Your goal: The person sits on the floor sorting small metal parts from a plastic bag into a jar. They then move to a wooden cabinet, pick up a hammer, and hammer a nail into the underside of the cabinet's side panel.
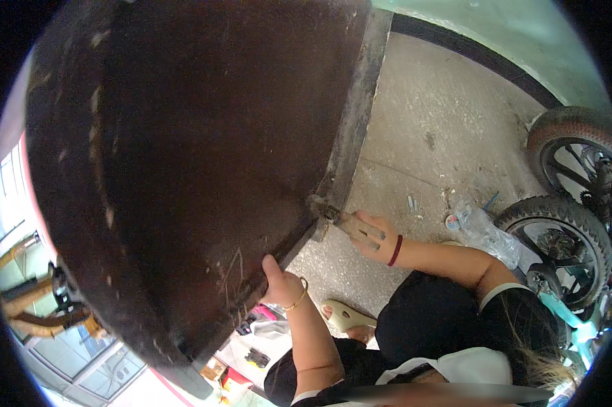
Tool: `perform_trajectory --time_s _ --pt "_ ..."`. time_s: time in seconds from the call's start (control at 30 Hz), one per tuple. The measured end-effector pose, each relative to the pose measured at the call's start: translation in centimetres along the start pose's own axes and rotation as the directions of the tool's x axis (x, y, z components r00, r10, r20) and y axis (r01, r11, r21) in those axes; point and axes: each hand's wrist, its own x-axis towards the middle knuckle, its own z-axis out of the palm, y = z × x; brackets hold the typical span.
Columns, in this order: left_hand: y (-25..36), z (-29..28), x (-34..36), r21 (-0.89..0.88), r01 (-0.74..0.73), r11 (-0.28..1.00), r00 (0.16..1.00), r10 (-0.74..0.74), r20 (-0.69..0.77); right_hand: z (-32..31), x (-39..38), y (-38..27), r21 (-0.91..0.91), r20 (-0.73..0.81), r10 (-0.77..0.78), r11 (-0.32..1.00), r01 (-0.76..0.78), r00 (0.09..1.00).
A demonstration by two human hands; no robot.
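A large dark brown panel [204,129] with scuffs and scratches stands tilted before me and fills the left half of the head view. My left hand [281,287] grips its near lower edge, with the thumb on the face and the fingers hidden behind. In my right hand [377,237] is a wooden-handled tool [350,225] with a dark, worn head. That head touches the panel near its lower right corner, beside a small pale block [320,230] at the edge. The tool's exact kind cannot be made out.
A speckled floor [428,102] lies to the right, with a crumpled clear plastic bag [486,234] and small scraps on it. Two black wheels [557,230] stand at the far right. My slippered foot [347,319] is below the panel. Windows [82,356] show at lower left.
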Motion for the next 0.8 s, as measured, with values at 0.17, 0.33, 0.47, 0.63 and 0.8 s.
perform_trajectory --time_s 0.17,0.33,0.47,0.63,0.8 --pt "0.1 -1.3 0.3 0.234 0.042 0.971 0.999 -0.049 0.024 -0.9 0.1 -1.0 -0.043 0.081 -0.034 0.998 0.037 0.996" --pt "1.4 -2.9 1.1 0.51 0.107 0.854 0.971 -0.2 0.132 -0.1 -0.9 1.2 -0.045 0.112 0.285 0.958 -0.282 0.952" --pt "1.7 -6.6 3.1 0.612 0.115 0.782 0.932 -0.298 0.207 -1.2 1.3 -2.0 -0.344 0.154 0.427 0.869 -0.357 0.891" --pt "1.6 -6.7 2.8 0.574 0.161 0.803 0.934 -0.311 0.174 -2.9 3.2 -4.5 -0.55 0.215 0.381 0.808 -0.211 0.899" --pt "3.2 -5.7 1.5 0.597 0.162 0.786 0.925 -0.331 0.185 -4.2 3.9 -5.9 -0.639 0.206 0.509 0.717 -0.279 0.836"
